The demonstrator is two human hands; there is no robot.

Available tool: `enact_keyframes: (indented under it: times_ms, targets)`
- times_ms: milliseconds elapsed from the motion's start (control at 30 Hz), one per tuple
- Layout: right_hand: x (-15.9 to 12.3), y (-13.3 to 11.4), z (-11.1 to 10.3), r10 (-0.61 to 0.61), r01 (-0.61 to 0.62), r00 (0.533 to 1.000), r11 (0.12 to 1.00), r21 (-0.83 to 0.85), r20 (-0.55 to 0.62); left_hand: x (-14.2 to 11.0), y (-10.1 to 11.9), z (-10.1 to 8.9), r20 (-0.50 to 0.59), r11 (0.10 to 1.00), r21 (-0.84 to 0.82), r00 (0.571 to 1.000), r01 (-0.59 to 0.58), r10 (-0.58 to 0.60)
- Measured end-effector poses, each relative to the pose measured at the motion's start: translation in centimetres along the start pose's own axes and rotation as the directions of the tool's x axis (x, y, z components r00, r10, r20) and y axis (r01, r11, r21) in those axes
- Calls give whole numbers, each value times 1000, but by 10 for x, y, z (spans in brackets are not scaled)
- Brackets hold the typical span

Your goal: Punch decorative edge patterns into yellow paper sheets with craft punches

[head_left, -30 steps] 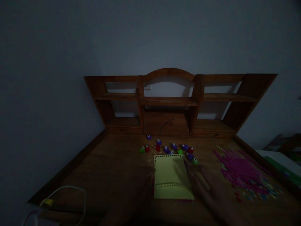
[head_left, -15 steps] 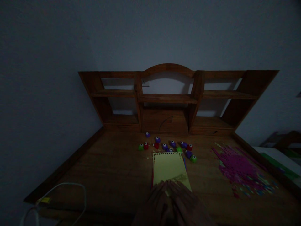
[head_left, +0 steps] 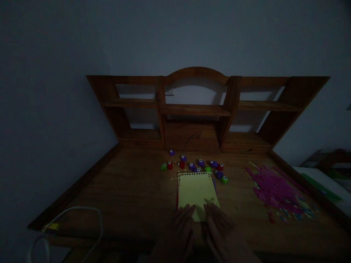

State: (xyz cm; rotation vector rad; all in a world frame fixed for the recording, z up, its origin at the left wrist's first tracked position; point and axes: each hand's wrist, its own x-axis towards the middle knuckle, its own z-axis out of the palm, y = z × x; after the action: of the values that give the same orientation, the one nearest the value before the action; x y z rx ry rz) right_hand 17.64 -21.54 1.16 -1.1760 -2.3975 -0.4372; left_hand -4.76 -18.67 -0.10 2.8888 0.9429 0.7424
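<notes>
The scene is very dark. A yellow sheet of paper [head_left: 196, 190] with a punched border lies on the wooden desk [head_left: 131, 197], on top of other coloured sheets. My left hand [head_left: 179, 233] and my right hand [head_left: 222, 233] lie side by side on the sheet's near edge, fingers stretched flat on it. Just beyond the paper sit several small craft punches [head_left: 192, 166] in purple, red and green.
A heap of pink paper scraps [head_left: 276, 191] with some coloured bits lies at the desk's right. A wooden shelf unit [head_left: 197, 109] stands at the back against the wall. A white cable [head_left: 79, 219] loops at the near left corner.
My hands came in from the paper's sides, met on its near edge, then drew slightly apart, fingers now flat. The camera tilted, so the desk sits higher in view.
</notes>
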Motion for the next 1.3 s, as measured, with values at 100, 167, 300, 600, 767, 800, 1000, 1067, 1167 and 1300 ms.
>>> enact_keyframes:
  times_ms: [100, 167, 300, 600, 767, 800, 1000, 1067, 1167, 1300]
  targets:
    - [-9, 7, 1, 47, -47, 998, 999, 6, 30, 0, 1, -1, -1, 1000, -1, 1000, 12, -12]
    - [-14, 11, -1, 92, -93, 995, 996, 14, 47, 0, 2, -2, 21, 1000, -1, 1000, 15, -15]
    - [-24, 16, -3, 161, -166, 983, 985, 56, 84, 3, 3, -4, 67, 1000, -5, 998, 1, -1]
    - [-71, 29, -13, 359, -354, 933, 913, 203, 12, 5, -1, -6, 196, 997, 46, 980, -56, 46]
    - [-69, 42, -24, 407, -378, 912, 888, 262, -61, 7, -4, -10, 199, 999, -49, 980, 0, 10]
    - [-62, 45, -25, 467, -429, 882, 850, 306, -59, 7, -4, -10, 189, 997, -74, 982, -1, 15]
    - [2, 73, -8, 577, -597, 770, 498, 629, 274, 23, -4, -10, 159, 921, -344, 978, 184, -136]
    - [14, 82, 6, 497, -609, 771, 396, 687, 397, 34, -9, -6, 142, 843, -433, 948, 319, -285]
    - [18, 91, 29, 399, -619, 779, 362, 697, 484, 52, -23, 5, 187, 758, -525, 921, 388, -342]
    - [13, 94, 45, 411, -636, 768, 396, 662, 492, 71, -39, 19, 246, 746, -536, 918, 396, -311]
